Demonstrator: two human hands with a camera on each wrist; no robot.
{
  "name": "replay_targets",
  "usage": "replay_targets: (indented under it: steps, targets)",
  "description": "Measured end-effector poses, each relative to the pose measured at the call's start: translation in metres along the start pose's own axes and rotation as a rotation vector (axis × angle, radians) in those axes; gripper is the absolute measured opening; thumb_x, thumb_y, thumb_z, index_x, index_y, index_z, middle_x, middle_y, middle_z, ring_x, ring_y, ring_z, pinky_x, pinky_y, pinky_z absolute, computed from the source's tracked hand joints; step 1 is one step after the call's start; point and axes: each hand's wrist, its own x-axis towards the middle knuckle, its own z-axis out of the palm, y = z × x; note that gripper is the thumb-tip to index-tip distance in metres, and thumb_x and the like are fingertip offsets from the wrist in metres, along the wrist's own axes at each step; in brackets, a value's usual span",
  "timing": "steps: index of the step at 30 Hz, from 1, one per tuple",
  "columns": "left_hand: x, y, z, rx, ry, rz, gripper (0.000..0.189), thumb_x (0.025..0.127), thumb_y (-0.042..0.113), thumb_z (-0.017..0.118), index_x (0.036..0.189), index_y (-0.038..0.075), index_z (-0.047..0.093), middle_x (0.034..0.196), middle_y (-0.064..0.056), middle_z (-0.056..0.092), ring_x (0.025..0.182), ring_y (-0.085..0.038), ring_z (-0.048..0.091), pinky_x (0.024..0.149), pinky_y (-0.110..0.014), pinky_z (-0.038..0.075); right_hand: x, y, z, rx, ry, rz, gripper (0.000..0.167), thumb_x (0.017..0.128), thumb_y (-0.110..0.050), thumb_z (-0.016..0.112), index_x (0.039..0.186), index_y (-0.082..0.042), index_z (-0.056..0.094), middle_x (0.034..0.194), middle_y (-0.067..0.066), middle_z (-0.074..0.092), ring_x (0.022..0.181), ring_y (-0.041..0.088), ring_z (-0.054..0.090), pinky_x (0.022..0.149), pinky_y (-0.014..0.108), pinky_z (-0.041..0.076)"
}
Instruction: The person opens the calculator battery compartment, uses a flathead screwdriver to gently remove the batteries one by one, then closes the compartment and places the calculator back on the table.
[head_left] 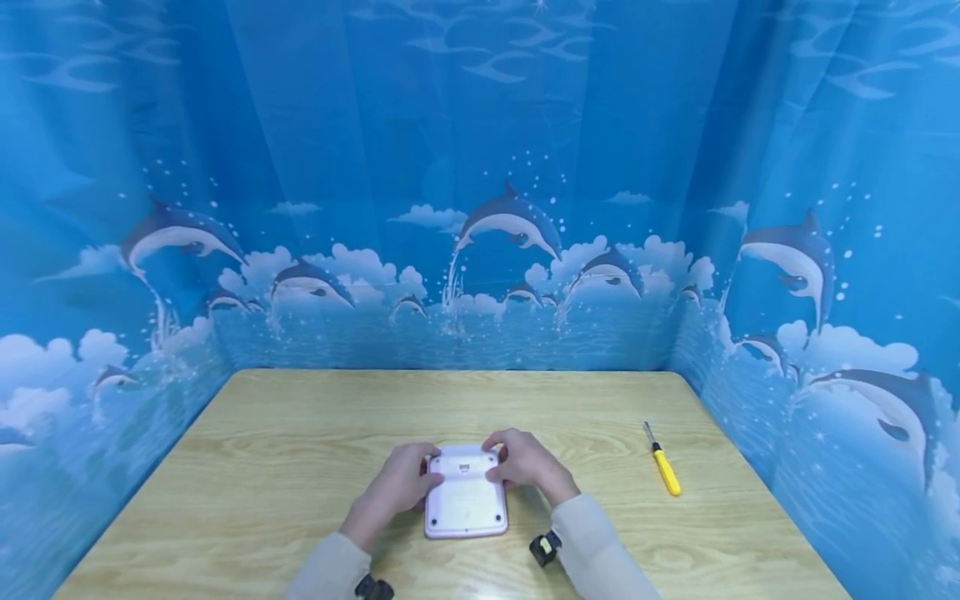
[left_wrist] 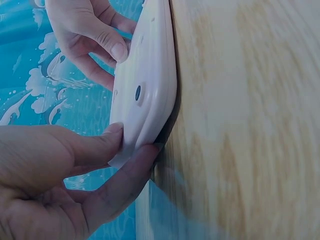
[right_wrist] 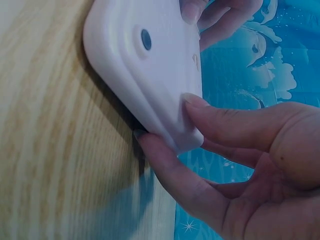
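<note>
A pale pinkish-white calculator (head_left: 467, 506) lies back side up near the front middle of the table, with dark round feet at its corners and a small battery cover latch near its far end. My left hand (head_left: 399, 482) pinches its far left edge, thumb on the back and fingers at the side. On the far right edge my right hand (head_left: 531, 464) grips it the same way. In the left wrist view a narrow dark gap shows under the calculator (left_wrist: 150, 75) along one edge. Its keys and screen face down, hidden.
A screwdriver (head_left: 666, 472) with a yellow handle lies on the right part of the wooden table (head_left: 300, 433). Blue dolphin-print curtains (head_left: 420, 167) surround the table at the back and sides. Small dark wrist cameras (head_left: 545, 547) are strapped to both wrists.
</note>
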Motion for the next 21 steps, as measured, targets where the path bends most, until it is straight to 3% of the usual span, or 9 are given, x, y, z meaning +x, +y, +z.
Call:
replay_targets:
  steps: [12, 21]
  targets:
    - [0.0002, -0.0029, 0.0008, -0.017, -0.011, -0.013, 0.042, 0.094, 0.009, 0.072, 0.135, 0.001, 0.062, 0.108, -0.013, 0.071, 0.085, -0.015, 0.066, 0.073, -0.030, 0.062, 0.0006, 0.0023, 0.0015, -0.019, -0.004, -0.007, 0.042, 0.084, 0.000, 0.079, 0.125, -0.002, 0.067, 0.100, 0.016, 0.065, 0.074, 0.020, 0.066, 0.067, 0.032, 0.064]
    - [-0.0019, -0.0005, -0.0001, -0.031, -0.016, -0.013, 0.043, 0.095, 0.008, 0.071, 0.136, 0.000, 0.060, 0.105, -0.014, 0.070, 0.073, -0.014, 0.063, 0.062, -0.026, 0.059, -0.0008, 0.0006, 0.0002, -0.025, -0.003, 0.000, 0.044, 0.085, -0.003, 0.079, 0.127, -0.004, 0.067, 0.099, 0.013, 0.065, 0.076, 0.020, 0.064, 0.068, 0.034, 0.062]
